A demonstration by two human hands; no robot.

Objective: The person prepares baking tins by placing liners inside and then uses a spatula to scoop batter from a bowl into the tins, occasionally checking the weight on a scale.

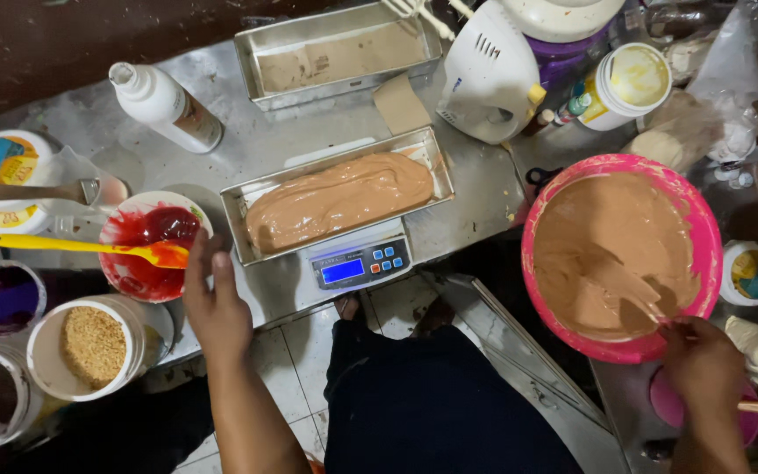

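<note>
My left hand [214, 301] rests at the near left corner of a metal loaf pan [237, 204] filled with brown batter, fingers near the pan's edge, holding nothing. The pan sits on a digital kitchen scale [357, 263] with a lit blue display. My right hand [702, 362] grips a spatula [655, 314] whose blade dips into the brown batter in a large pink bowl [702, 230] on the right. A small bowl of red jam [146, 230] with a yellow spatula [63, 245] lies just left of my left hand.
A second metal pan [252, 54] with a thin batter layer stands at the back. A white spray bottle [164, 105], a white hand mixer [489, 75], tubs of crumbs [89, 347] and dark pastes, and lidded jars crowd the steel table. My legs and tiled floor show below.
</note>
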